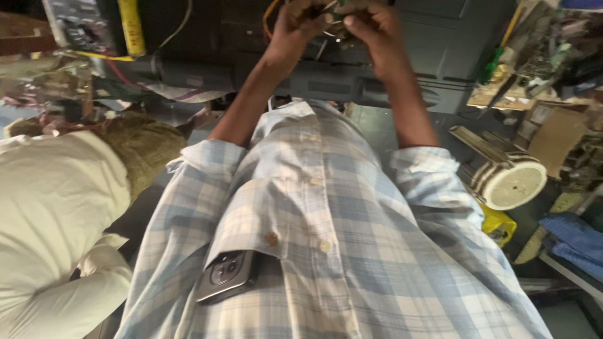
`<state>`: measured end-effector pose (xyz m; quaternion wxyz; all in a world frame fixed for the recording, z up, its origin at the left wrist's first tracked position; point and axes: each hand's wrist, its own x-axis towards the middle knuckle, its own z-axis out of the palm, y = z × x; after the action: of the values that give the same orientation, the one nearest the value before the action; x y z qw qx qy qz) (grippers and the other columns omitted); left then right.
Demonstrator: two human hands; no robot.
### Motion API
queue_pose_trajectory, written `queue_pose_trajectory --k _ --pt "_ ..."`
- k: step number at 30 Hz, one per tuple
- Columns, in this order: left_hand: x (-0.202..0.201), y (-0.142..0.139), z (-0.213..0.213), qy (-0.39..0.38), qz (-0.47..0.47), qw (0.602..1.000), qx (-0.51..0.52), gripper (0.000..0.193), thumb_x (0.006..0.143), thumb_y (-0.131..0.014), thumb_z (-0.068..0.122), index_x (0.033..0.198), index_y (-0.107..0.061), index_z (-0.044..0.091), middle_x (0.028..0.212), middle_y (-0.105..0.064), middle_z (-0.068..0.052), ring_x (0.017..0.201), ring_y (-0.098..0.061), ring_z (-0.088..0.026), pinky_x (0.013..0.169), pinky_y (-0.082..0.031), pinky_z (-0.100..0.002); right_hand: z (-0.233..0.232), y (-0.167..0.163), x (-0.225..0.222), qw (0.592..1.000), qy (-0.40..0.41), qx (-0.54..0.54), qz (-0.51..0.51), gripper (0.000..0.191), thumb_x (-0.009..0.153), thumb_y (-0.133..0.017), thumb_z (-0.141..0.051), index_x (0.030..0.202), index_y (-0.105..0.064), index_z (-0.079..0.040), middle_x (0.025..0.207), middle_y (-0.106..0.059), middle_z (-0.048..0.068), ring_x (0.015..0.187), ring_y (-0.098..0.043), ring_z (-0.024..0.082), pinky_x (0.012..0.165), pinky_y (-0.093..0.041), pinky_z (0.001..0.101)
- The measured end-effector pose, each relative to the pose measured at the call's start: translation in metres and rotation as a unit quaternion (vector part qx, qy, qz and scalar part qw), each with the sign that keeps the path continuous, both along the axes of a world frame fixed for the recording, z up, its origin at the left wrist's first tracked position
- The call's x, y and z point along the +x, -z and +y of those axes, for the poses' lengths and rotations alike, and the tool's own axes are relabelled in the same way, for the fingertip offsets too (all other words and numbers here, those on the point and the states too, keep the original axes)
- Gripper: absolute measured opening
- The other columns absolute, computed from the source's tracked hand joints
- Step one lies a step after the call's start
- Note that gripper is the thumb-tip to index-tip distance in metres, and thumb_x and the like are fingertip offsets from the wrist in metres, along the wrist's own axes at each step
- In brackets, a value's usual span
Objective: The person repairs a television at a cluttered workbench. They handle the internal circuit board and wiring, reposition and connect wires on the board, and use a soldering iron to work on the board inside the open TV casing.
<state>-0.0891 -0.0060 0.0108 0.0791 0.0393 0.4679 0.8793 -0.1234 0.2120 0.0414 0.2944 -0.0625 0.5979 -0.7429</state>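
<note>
Both arms reach forward, left hand (300, 24) and right hand (370, 25) close together, fingers curled.

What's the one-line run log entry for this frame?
left hand: gripping small wired part | right hand: gripping same part | below: dark grey machine housing | part detail: unclear

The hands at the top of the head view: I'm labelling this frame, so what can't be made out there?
- Left hand and right hand: fingertips cut off by the top edge.
- Small wired part between them: mostly covered by fingers, kind unclear.
- Phone: lower part hidden in the shirt pocket.
</note>
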Motion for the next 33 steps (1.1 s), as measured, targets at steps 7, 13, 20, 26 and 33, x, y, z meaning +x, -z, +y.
queue_pose_trajectory --k 7,13,20,26,33 --pt "0.007 0.002 -0.007 0.019 0.008 1.0 -0.002 0.034 0.108 -0.071 0.006 0.139 -0.057 0.002 0.13 -0.067 -0.007 0.116 -0.068 -0.016 0.1 -0.059 -0.035 -0.004 0.006 0.001 0.998 -0.012 0.046 0.047 0.017 0.108 -0.071 -0.013 0.122 -0.068 -0.004 0.108 -0.075 0.008 0.094 -0.075 0.017 0.082 -0.063 0.0314" --pt "0.012 0.004 -0.001 -0.005 0.062 0.988 -0.144 0.035 0.102 -0.075 0.004 0.126 -0.051 0.002 0.112 -0.06 -0.002 0.101 -0.066 -0.012 0.085 -0.058 -0.031 -0.004 0.008 -0.001 0.979 0.005 0.113 0.169 0.016 0.107 -0.075 -0.007 0.115 -0.063 0.0 0.102 -0.07 0.004 0.089 -0.067 0.011 0.079 -0.055 0.0257" --pt "0.013 0.008 -0.008 0.032 -0.005 0.994 -0.103 0.016 0.109 -0.071 0.0 0.112 -0.056 0.003 0.093 -0.051 0.0 0.081 -0.05 -0.008 0.071 -0.045 -0.025 -0.007 0.009 -0.006 0.977 -0.045 0.127 0.167 0.01 0.111 -0.071 -0.006 0.117 -0.068 0.001 0.104 -0.069 0.002 0.091 -0.064 0.008 0.081 -0.055 0.0262" --pt "0.013 0.011 -0.006 -0.004 0.061 0.995 -0.076 0.019 0.108 -0.074 -0.002 0.116 -0.058 0.001 0.105 -0.058 0.0 0.098 -0.061 -0.008 0.087 -0.054 -0.026 -0.006 0.008 -0.007 0.979 -0.065 0.063 0.181 0.017 0.114 -0.068 -0.011 0.127 -0.066 0.0 0.117 -0.072 0.003 0.105 -0.07 0.01 0.094 -0.061 0.0294" --pt "0.011 0.012 -0.007 0.003 0.067 0.988 -0.14 0.018 0.105 -0.074 -0.003 0.117 -0.062 0.0 0.109 -0.068 -0.005 0.101 -0.07 -0.011 0.088 -0.059 -0.026 -0.01 0.006 -0.005 0.985 -0.043 0.085 0.146 0.018 0.111 -0.069 -0.011 0.125 -0.069 0.0 0.109 -0.074 0.006 0.098 -0.072 0.012 0.088 -0.063 0.0292"
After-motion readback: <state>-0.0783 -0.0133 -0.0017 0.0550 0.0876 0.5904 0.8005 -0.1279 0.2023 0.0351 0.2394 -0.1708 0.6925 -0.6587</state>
